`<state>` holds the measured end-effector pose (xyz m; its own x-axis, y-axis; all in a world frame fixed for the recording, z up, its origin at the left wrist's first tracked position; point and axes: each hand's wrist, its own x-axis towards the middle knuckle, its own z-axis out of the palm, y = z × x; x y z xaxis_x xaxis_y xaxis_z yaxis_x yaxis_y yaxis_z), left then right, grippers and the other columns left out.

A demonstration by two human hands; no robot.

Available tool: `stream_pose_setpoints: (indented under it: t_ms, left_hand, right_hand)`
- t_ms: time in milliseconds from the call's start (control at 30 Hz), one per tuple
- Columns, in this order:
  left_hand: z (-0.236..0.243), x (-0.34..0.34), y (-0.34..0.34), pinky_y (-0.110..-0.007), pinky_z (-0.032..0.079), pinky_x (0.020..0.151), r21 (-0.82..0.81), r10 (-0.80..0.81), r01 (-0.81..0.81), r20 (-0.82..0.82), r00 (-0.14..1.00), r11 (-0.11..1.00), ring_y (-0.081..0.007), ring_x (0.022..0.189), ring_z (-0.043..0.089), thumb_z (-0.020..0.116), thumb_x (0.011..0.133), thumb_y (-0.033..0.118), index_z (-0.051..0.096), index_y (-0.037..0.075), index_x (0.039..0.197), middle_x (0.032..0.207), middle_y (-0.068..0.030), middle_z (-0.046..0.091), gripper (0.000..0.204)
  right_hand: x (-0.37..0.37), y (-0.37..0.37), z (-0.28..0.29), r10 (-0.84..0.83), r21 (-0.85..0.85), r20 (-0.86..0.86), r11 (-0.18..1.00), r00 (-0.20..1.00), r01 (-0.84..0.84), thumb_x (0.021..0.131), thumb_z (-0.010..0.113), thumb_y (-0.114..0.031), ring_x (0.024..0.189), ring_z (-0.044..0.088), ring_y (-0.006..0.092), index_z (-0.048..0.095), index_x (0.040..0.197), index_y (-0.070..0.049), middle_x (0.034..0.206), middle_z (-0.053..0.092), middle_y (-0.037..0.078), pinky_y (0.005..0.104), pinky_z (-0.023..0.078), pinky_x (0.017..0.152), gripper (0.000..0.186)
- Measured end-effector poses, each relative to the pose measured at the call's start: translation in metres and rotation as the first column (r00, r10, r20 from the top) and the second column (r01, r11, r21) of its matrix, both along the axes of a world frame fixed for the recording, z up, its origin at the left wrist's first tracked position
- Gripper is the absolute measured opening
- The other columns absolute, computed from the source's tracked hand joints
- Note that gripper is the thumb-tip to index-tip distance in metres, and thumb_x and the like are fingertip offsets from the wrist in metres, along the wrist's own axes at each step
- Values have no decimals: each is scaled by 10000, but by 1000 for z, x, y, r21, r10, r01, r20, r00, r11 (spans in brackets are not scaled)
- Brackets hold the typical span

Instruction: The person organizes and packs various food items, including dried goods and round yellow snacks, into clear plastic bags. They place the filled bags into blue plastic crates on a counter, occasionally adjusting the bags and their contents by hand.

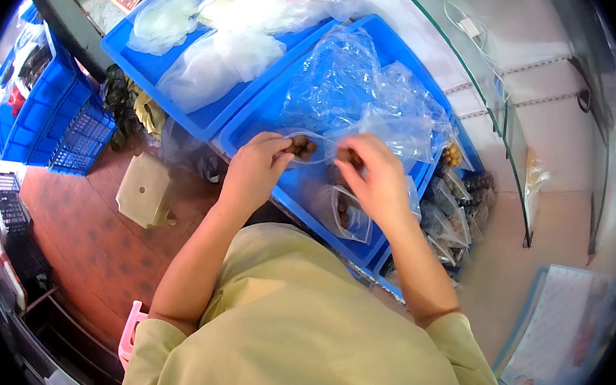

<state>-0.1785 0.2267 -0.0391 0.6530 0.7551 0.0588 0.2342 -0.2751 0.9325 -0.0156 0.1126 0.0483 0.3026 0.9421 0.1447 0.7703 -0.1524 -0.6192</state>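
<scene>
Over the near part of a blue tray (237, 125), my left hand (253, 170) pinches the side of a small clear plastic bag (316, 137). Several dark brown, roundish pieces (300, 147) sit by its fingertips; their kind I cannot tell. Just right of the bag's mouth, my right hand (378, 180) is closed on more brown pieces (348, 156), slightly smeared by motion. Below it in the tray lies another clear bag (353, 221) with brown pieces inside.
Crumpled clear bags (340, 65) fill the tray's far part. A second blue tray (140, 71) at the left holds whitish bags (224, 63). Packed small bags (451, 211) stand at the right, near a glass edge (468, 82). A beige stool (145, 190) stands on the floor.
</scene>
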Motion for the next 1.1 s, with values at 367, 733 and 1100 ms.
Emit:
stream_pose_setpoints:
  t_ms: [367,733,1100]
  left_hand:
    - [-5,-8,5,-347,536,756,228,-35,45,-47,998,973,-284,877,660,676,834,23,687,48,1073,1110,-94,652,240]
    - [3,-20,42,-372,519,728,529,-120,155,-101,988,834,-301,842,645,685,805,25,670,49,897,880,-95,668,97]
    - [4,-21,59,-332,531,739,407,-112,174,-172,979,897,-205,805,684,699,843,14,621,58,1164,878,-99,711,333]
  right_hand:
    - [51,0,-16,79,-135,106,989,991,-65,816,700,-47,994,628,304,668,1051,-75,1021,662,109,382,537,817,239]
    - [69,9,-58,190,-65,336,982,922,-179,805,704,-119,923,612,279,656,914,-99,934,648,63,386,457,810,121]
    - [60,21,-75,166,-64,247,986,955,-155,817,683,-167,859,618,220,653,799,-136,814,662,21,396,389,885,46]
